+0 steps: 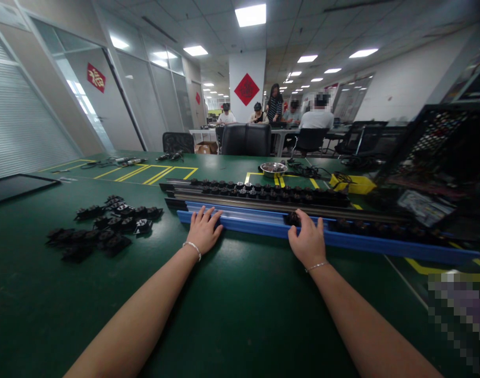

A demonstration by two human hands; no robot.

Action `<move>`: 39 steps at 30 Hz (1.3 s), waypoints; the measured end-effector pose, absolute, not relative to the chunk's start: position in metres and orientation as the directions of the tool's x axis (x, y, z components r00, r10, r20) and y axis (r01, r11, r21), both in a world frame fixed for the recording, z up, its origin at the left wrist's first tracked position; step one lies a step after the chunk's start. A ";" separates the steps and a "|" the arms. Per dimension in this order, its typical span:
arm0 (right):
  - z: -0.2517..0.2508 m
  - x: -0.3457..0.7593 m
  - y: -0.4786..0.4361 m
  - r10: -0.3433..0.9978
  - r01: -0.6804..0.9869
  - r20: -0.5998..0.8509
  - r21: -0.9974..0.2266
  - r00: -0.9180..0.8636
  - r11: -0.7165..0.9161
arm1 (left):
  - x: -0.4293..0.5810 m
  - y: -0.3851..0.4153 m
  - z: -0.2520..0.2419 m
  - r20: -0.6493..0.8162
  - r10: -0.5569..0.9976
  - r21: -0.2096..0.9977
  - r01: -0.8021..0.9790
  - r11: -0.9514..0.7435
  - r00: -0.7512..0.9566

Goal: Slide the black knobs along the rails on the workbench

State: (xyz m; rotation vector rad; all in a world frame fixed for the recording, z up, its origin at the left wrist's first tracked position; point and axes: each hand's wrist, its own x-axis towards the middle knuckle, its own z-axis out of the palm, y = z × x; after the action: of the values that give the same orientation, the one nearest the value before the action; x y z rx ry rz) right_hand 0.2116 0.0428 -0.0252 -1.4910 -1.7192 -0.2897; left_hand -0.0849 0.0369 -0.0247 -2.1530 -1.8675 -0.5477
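Note:
A long blue channel rail (247, 227) lies across the green table in front of me. My left hand (203, 231) rests over the rail's left part, fingers spread and stretched out, with nothing held. Farther right, my right hand (308, 239) has thumb and fingers around a small black block (292, 219) that sits in the channel. The fingers partly hide this block. More black blocks (365, 227) stand in a row in the channel right of my right hand. Loose black blocks (109, 226) lie in a pile on the table to the left.
Behind the blue rail lie dark rails (263, 191) with rows of black blocks. A metal bowl (273, 168), cables (308, 169) and a yellow tray (353, 184) are farther back. A dark flat panel (19, 186) lies far left. Several people sit or stand beyond the chairs.

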 end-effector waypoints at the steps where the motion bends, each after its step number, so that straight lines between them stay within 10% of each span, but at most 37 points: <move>1: -0.025 0.212 0.043 0.714 0.902 0.699 -0.330 0.036 0.278 | -0.085 0.037 -0.024 0.427 0.897 0.063 0.986 -0.153 0.112; 39: -0.029 0.209 0.042 0.662 0.899 0.749 -0.274 -0.023 0.342 | -0.086 0.037 -0.026 0.431 0.895 0.053 0.986 -0.156 0.118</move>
State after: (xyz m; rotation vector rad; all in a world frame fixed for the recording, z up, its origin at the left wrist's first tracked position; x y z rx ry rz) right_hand 0.2088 0.0415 -0.0287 -1.3923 -1.7560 -0.3499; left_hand -0.0856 0.0374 -0.0256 -2.1498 -1.8592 -0.5388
